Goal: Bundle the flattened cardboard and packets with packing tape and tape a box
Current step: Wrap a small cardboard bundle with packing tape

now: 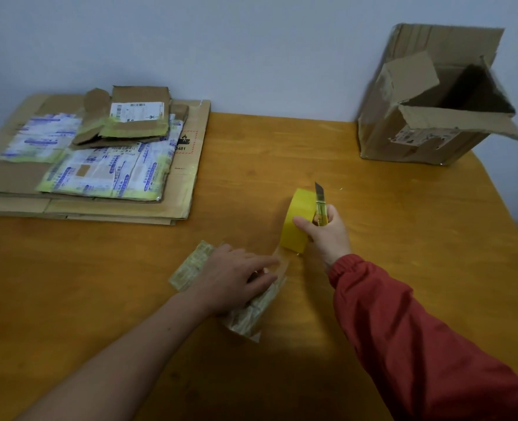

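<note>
My right hand (pixel 327 232) grips a yellow roll of packing tape (pixel 298 223) together with a yellow utility knife (pixel 321 205), its blade out and pointing up. A clear strip of tape runs from the roll down to a small bundle of pale packets (pixel 245 317) on the table. My left hand (pixel 233 278) lies flat on that bundle, fingers straight, pressing it down. A stack of flattened cardboard and printed packets (pixel 100 159) lies at the far left. An open brown box (pixel 434 110) with loose flaps stands at the far right.
The wooden table (pixel 373 208) runs to a pale wall at the back. Its right edge slants down past the box. My right arm wears a red sleeve (pixel 418 344).
</note>
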